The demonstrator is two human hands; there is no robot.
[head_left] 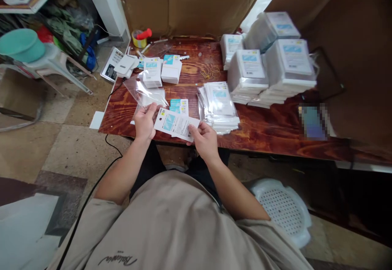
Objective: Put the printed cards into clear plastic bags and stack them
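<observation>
My left hand and my right hand hold one white printed card with a light blue patch between them, at the near edge of the wooden table. The left pinches the card's left end, the right its lower right edge. A clear plastic sleeve lies just beyond my left hand. More blue and white cards lie flat behind the held card. A fanned pile of sleeved cards rests right of my hands.
Tall stacks of packed cards fill the table's right back. Small card stacks sit at the left back, beside a white device and a tape roll. A white plastic stool stands at my right. Cardboard lines the wall.
</observation>
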